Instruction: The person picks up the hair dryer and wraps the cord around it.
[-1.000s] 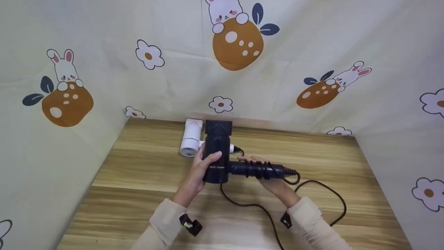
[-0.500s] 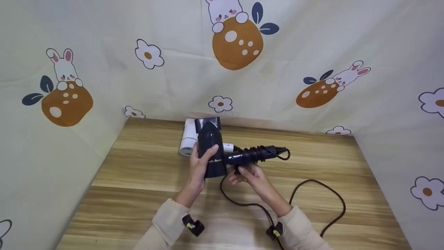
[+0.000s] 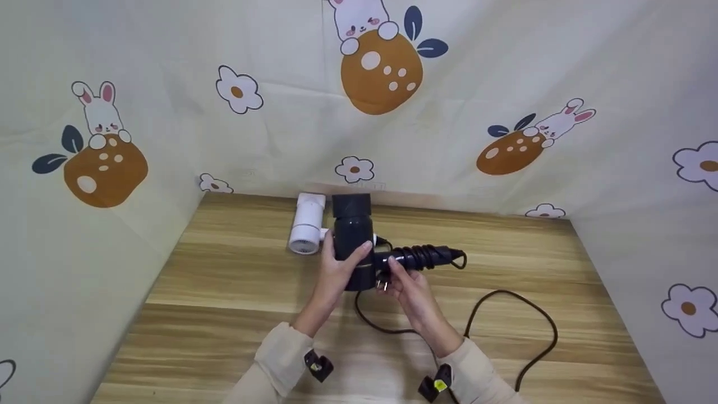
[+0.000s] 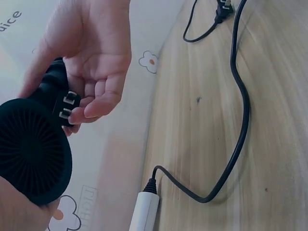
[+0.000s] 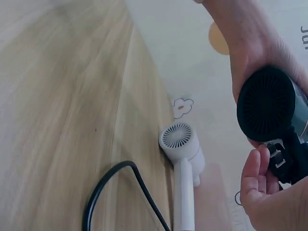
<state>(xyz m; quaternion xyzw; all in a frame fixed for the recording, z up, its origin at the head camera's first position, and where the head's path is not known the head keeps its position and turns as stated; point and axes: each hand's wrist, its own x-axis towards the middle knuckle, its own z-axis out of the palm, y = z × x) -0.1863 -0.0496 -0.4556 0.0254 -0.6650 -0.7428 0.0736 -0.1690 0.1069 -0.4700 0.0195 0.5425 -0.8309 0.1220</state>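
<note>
A black hair dryer [image 3: 352, 233] is held above the table, nozzle pointing to the back wall. My left hand [image 3: 334, 278] grips its barrel, thumb across the top. The dryer's cord is wound round its handle [image 3: 429, 256], which points right. My right hand [image 3: 418, 300] is at the barrel end of the handle, its thumb on the handle and its curled fingers holding the black plug [image 4: 66, 108], metal prongs exposed. In the right wrist view the rear grille [image 5: 266, 105] shows beside the plug. Behind, a white hair dryer [image 3: 307, 224] lies on the table, its handle partly hidden.
From the white dryer a black cord [image 3: 552, 325] loops over the wooden table [image 3: 224, 269] toward the front right. Another plug [image 4: 224, 10] lies on the table in the left wrist view. Cloth walls [image 3: 280, 134] with rabbit and flower prints stand behind and at the sides.
My right hand has moved from beneath the wound handle to the plug near the barrel. The black dryer tilted left, then came back straight, and the plug's prongs have turned into view.
</note>
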